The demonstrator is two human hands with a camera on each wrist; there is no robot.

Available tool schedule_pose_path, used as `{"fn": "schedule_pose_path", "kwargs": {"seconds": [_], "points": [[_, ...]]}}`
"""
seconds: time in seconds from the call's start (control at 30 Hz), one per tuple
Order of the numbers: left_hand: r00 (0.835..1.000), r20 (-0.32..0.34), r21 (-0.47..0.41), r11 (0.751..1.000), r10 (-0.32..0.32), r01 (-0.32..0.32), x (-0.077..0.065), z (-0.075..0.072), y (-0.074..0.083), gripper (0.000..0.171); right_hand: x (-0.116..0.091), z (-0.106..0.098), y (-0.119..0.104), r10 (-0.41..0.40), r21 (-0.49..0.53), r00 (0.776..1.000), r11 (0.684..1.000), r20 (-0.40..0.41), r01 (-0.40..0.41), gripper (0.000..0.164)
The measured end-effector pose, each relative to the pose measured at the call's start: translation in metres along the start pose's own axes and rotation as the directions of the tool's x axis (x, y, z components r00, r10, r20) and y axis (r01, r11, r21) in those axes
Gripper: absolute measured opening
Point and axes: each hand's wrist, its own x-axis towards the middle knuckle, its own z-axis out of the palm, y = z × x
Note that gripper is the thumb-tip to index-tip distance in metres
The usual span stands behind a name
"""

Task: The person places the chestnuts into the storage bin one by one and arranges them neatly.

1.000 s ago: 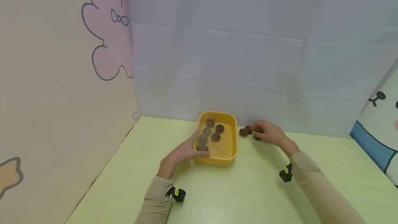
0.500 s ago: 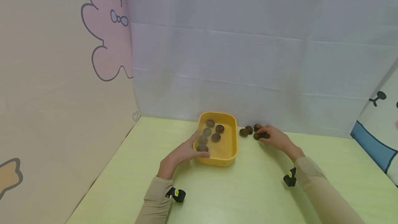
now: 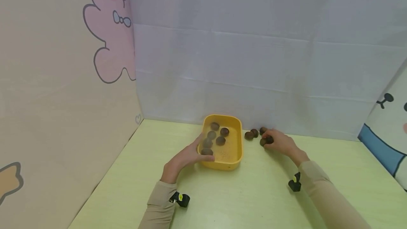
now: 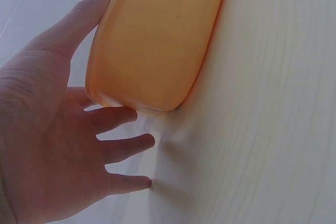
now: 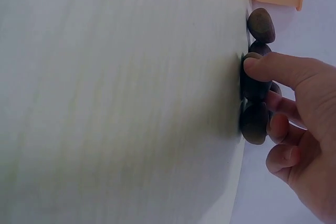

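Note:
My left hand (image 3: 187,155) holds the near left corner of a yellow plastic box (image 3: 231,151). In the left wrist view, its thumb lies along one side of the box (image 4: 157,40) while the other fingers spread at the end. Several dark brown chestnuts (image 3: 224,131) lie inside. Right of the box, my right hand (image 3: 282,143) pinches a chestnut (image 5: 256,86), with the thumb on its near face and the index finger partly hidden behind. Another chestnut (image 5: 254,123) touches the held one. More chestnuts (image 3: 249,135) lie between that hand and the box.
Everything stands on a pale yellow-green table (image 3: 241,200). A white sheet (image 3: 222,63) hangs along its back edge, close behind the box and chestnuts. A panel with a pink cartoon bear (image 3: 114,52) bounds the left side. Each wrist carries a small black camera (image 3: 180,199).
My right hand has left the rear chestnut and shifted slightly right and nearer. It now pinches a front chestnut, which has moved a little toward me. The left hand and box stay still.

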Motion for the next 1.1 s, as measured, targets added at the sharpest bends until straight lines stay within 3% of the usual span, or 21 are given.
{"fn": "schedule_pose_path", "kwargs": {"seconds": [0.3, 0.87, 1.1], "points": [[1.000, 0.003, 0.008, 1.000, -0.019, 0.019, -0.002, 0.000, -0.001, 0.112, -0.005, -0.002, -0.011, 0.015, -0.025, 0.998, 1.000, -0.054, -0.017, 0.034], [1.000, 0.006, 0.003, 1.000, -0.010, 0.010, -0.003, 0.000, -0.002, 0.110, 0.005, -0.017, -0.063, -0.159, -0.003, 0.973, 0.987, -0.167, 0.161, 0.029], [1.000, 0.015, -0.012, 1.000, 0.011, -0.011, -0.003, -0.001, 0.002, 0.114, 0.012, -0.019, -0.093, -0.248, -0.033, 0.950, 0.969, -0.189, 0.246, 0.029]]}}
